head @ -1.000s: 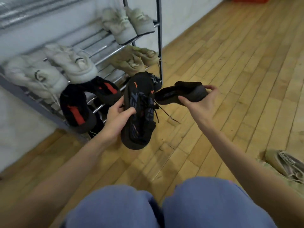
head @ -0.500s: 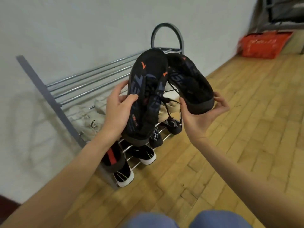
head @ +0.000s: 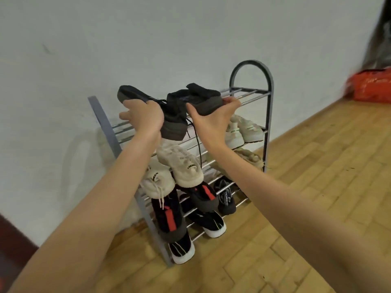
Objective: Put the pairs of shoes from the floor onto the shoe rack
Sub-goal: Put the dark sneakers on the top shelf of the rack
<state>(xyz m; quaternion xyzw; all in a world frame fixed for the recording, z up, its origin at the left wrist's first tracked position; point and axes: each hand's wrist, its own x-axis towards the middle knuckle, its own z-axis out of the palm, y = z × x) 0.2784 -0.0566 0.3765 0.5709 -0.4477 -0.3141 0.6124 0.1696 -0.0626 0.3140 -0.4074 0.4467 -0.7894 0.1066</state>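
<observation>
The left hand [head: 142,115] grips one black shoe [head: 135,96], its fingers curled over the upper so that the toe sticks out beyond the knuckles to the left and the heel and grey sole hang below the wrist. The right hand [head: 211,119] holds the other black shoe [head: 203,98] from beneath, thumb on the near side, fingertips curled round the sole's far edge. The two shoes touch between the hands, and a black lace [head: 197,144] dangles from them down past the right wrist. Both shoes are up at the level of the rack's [head: 268,115] top shelf [head: 249,94], whose bare bars run out to the right of the right fingertips; whether either sole already rests on the bars cannot be told. Directly under the hands, a shelf down, lie cream sneakers [head: 179,166], and under the right forearm another pale pair [head: 243,127] and a tan pair [head: 247,157]. Lower still sit black shoes with red stripes [head: 203,193] and black ones with white soles [head: 184,248]. Far right of the hands, an orange bag [head: 372,85] lies on the wood floor [head: 317,187] by the white wall [head: 148,39].
</observation>
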